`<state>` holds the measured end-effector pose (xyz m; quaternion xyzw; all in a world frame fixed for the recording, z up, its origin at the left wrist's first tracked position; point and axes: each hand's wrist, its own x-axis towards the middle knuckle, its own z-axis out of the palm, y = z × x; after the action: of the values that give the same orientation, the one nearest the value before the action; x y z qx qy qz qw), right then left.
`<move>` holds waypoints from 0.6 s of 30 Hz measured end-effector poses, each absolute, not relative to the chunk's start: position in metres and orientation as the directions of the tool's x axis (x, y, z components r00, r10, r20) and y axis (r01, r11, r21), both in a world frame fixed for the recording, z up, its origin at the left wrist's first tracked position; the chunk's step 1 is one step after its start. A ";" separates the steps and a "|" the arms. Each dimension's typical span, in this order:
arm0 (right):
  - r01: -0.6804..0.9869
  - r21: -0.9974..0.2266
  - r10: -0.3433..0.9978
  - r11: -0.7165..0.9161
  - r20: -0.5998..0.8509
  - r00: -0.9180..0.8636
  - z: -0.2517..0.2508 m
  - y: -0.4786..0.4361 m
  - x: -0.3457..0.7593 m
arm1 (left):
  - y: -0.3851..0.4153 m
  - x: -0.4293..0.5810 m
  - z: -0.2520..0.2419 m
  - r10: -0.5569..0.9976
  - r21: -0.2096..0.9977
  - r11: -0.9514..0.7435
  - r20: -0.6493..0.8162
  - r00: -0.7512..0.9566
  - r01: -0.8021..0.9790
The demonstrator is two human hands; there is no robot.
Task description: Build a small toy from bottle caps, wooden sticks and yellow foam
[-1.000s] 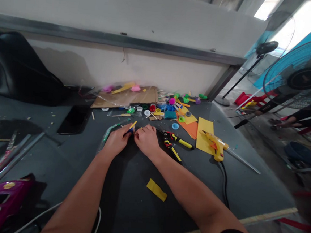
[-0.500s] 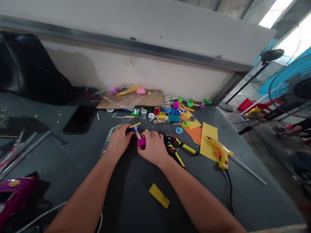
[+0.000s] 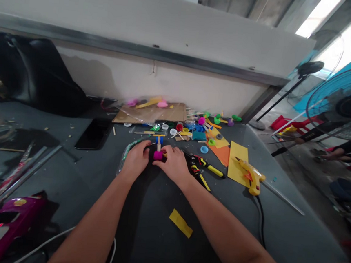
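Note:
Between my hands stands a small craft assembly (image 3: 158, 148), with a magenta cap at its foot, a wooden stick and a blue piece above, and a yellow stick across the top. My left hand (image 3: 136, 159) grips it from the left, beside a clear-wrapped green strip (image 3: 128, 155). My right hand (image 3: 174, 163) holds the magenta cap from the right, close to yellow-and-black pliers (image 3: 203, 168). The lowest part of the assembly is hidden by my fingers.
A yellow hot glue gun (image 3: 251, 177) lies on yellow paper (image 3: 237, 161). Bottle caps and craft scraps lie on the dark table (image 3: 185, 226) by a cardboard sheet (image 3: 149, 113). A black phone (image 3: 93, 134) lies left. A person's leg (image 3: 336, 153) shows beyond the table's right edge.
The magenta cap has come into view and the assembly has gone from tilted to upright. My hands have moved slightly apart, and the camera view has shifted a little.

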<state>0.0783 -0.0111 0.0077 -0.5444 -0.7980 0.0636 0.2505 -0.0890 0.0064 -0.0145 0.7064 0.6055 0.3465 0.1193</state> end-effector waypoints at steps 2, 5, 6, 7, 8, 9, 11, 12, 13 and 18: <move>0.832 -0.368 0.891 0.415 0.350 -0.289 0.011 -0.014 0.085 | 0.005 -0.089 -0.013 0.931 0.570 -0.245 0.364 0.025 0.784; 0.846 -0.337 0.892 0.412 0.339 -0.299 0.012 -0.016 0.094 | 0.003 -0.089 -0.010 0.924 0.546 -0.250 0.380 0.030 0.800; 0.850 -0.323 0.892 0.417 0.324 -0.314 0.012 -0.015 0.095 | 0.003 -0.089 -0.009 0.921 0.535 -0.262 0.387 0.042 0.803; 0.851 -0.308 0.891 0.424 0.310 -0.332 0.011 -0.015 0.095 | 0.003 -0.089 -0.009 0.916 0.524 -0.280 0.397 0.061 0.805; 0.854 -0.291 0.889 0.431 0.301 -0.346 0.009 -0.014 0.095 | 0.003 -0.089 -0.009 0.909 0.510 -0.305 0.407 0.086 0.804; 0.858 -0.273 0.887 0.434 0.296 -0.355 0.008 -0.014 0.095 | 0.004 -0.089 -0.009 0.901 0.496 -0.332 0.418 0.114 0.803; 0.877 -0.235 0.891 0.418 0.296 -0.345 0.006 -0.013 0.094 | 0.004 -0.089 -0.010 0.885 0.468 -0.377 0.437 0.162 0.799; 0.889 -0.220 0.896 0.401 0.298 -0.330 0.006 -0.013 0.094 | 0.005 -0.089 -0.011 0.878 0.457 -0.393 0.444 0.178 0.798; 0.900 -0.208 0.901 0.382 0.301 -0.313 0.007 -0.013 0.094 | 0.005 -0.089 -0.012 0.874 0.450 -0.402 0.449 0.187 0.797; 0.928 -0.247 0.929 0.278 0.315 -0.194 0.017 -0.012 0.095 | 0.008 -0.091 -0.014 0.878 0.468 -0.376 0.455 0.146 0.800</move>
<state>0.0948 -0.0116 0.0170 -0.6009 -0.7728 0.0008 0.2041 -0.0913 0.0079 -0.0140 0.7548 0.5559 0.3437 0.0570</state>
